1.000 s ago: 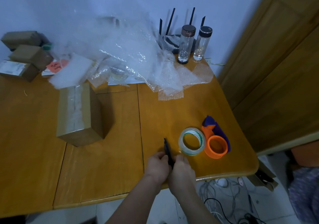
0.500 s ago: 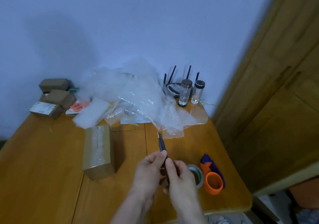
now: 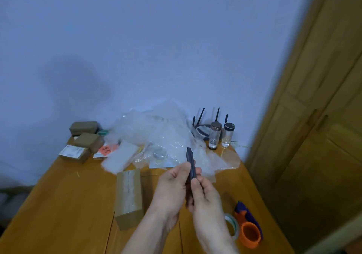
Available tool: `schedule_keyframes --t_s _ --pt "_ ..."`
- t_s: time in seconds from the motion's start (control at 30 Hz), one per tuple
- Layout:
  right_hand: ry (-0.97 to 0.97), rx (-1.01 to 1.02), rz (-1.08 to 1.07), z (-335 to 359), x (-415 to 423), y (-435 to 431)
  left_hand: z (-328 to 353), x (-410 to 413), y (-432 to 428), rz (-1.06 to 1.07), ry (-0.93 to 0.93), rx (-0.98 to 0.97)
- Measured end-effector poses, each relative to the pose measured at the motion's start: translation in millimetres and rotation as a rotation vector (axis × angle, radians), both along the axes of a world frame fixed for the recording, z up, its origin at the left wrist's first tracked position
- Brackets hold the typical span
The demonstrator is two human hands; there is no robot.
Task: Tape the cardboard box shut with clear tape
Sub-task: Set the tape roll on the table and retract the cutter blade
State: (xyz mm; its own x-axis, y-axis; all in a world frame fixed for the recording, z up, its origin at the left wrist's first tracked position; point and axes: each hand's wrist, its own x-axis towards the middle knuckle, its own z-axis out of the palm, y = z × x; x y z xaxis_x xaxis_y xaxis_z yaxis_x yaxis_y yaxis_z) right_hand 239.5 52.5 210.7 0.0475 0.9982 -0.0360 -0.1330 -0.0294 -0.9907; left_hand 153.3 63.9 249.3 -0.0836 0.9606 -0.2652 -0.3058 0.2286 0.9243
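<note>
Lying nearest at the right table point(image 3: 58, 204) edge: an orange dispenser point(image 3: 249, 234) and, touching it, a clear tape roll point(image 3: 233, 225) partly hidden by the wrist. Holding a slim dark utility knife point(image 3: 191, 165) upright between them, raised above the tabletop: left hand point(image 3: 172, 189) and right hand point(image 3: 205, 200), together, both clamped on its handle. Sitting just left of the hands, well apart from the roll: the cardboard box point(image 3: 128, 197), its top seam already taped. Piling up beyond: bubble wrap point(image 3: 156, 134), two glass bottles point(image 3: 220, 136), small boxes point(image 3: 84, 140) far left.
</note>
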Motion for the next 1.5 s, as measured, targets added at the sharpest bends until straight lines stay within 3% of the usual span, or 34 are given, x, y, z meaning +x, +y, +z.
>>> schedule_keyframes --t_s 0.17,0.3,0.53,0.7,1.07,1.5 --pt "0.109 0.010 0.055 9 -9 -2 9 -7 0 0.025 -0.003 0.004" --pt "0.063 0.012 0.043 12 -10 -3 10 -9 0 0.022 -0.022 0.020" --pt "-0.477 0.081 -0.071 -4 0 -12 -6 -6 1 0.037 -0.057 -0.047" --pt "-0.702 0.068 -0.166 -38 10 -10 -44 2 2 0.115 0.036 -0.126" --pt "-0.957 -0.223 -0.051 -176 29 1 -193 29 -1 -0.086 0.371 -0.457" --pt "-1.127 -0.410 0.101 -292 40 10 -283 55 12 -0.280 0.589 -0.524"
